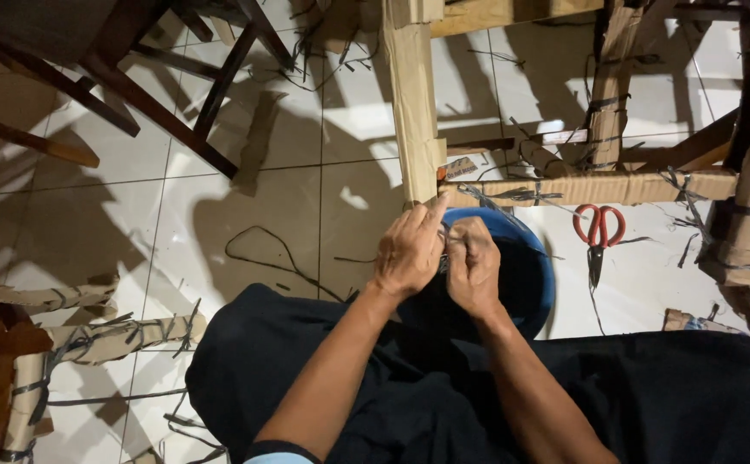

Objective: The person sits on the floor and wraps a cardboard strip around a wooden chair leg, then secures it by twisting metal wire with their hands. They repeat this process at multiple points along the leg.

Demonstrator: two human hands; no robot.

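My left hand (407,252) and right hand (471,262) pinch a thin strap (445,258) – light, limp, slippery – both grips closed near its end, beside the wrapped chair leg (413,94).

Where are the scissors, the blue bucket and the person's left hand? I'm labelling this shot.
scissors (599,228), head view, on the red handles.
blue bucket (536,275), head view, on its right rim.
left hand (407,253), head view, on the back of the hand.

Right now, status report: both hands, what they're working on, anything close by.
Left hand and right hand pinched together on a dark strap at the cardboard-wrapped chair rail. Blue tub under the hands. Red scissors on the floor, right of them.
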